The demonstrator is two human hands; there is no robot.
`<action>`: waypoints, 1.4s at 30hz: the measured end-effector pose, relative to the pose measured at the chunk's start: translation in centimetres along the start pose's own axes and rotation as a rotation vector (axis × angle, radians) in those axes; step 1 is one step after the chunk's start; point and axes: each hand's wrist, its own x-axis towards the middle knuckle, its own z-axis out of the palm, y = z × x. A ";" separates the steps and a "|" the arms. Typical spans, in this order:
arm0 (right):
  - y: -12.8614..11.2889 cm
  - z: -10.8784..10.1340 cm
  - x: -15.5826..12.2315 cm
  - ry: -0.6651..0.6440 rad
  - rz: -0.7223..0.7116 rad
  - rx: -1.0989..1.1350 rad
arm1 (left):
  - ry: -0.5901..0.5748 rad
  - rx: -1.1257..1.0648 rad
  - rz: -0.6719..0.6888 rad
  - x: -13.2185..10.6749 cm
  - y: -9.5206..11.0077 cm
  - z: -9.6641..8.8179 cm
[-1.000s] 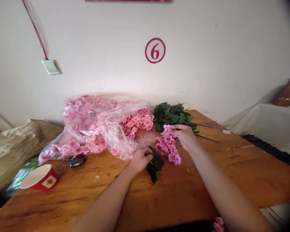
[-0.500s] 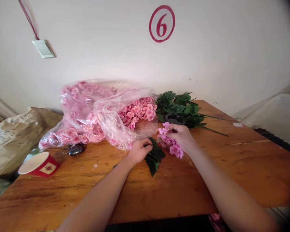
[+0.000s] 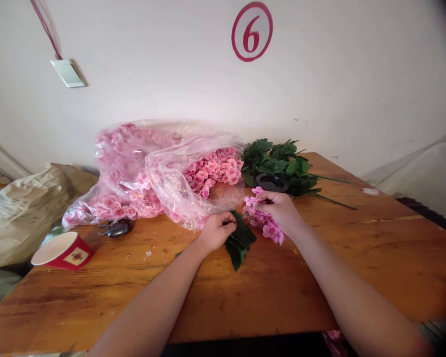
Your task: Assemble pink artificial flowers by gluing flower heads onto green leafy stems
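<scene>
My left hand [image 3: 219, 229] is closed around the stem end of an artificial leaf sprig [image 3: 240, 243], whose dark green leaves hang to its right over the table. Just beside it, my right hand [image 3: 277, 208] pinches a spray of pink artificial flowers [image 3: 263, 220] between thumb and fingers. Thin stems run from the pink spray toward the green leaves and my left hand; where exactly they meet is hidden by my fingers. Behind my hands lies a clear plastic bag [image 3: 163, 183] full of pink artificial flowers [image 3: 223, 168].
Behind my right hand, a black round dish [image 3: 272, 182] sits against a pile of green leaf stems [image 3: 282, 161]. A red paper cup [image 3: 74, 253] and a dark rounded object [image 3: 118, 228] are at left on the wooden table [image 3: 152, 277]. Brown sacking [image 3: 22, 213] stands beyond the left edge.
The whole view has shifted slightly as the head moved. Both hands keep the same hold and nearly the same pose.
</scene>
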 end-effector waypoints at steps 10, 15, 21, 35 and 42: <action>-0.1 0.1 -0.1 0.046 0.066 0.172 | 0.010 -0.015 -0.002 0.0 0.0 -0.1; -0.1 0.2 -0.2 -0.002 0.085 0.141 | 0.009 -0.022 0.005 -0.1 0.0 0.0; 0.1 0.1 -0.1 -0.030 0.024 -0.009 | 0.009 -0.010 0.014 -0.1 0.0 0.0; -1.2 -0.8 -0.4 -0.319 -0.081 -0.449 | 0.016 -0.014 -0.043 -0.1 0.0 -0.1; -1.3 0.1 -0.5 -0.364 -0.126 -0.447 | -0.055 -0.136 -0.056 0.2 -0.3 0.1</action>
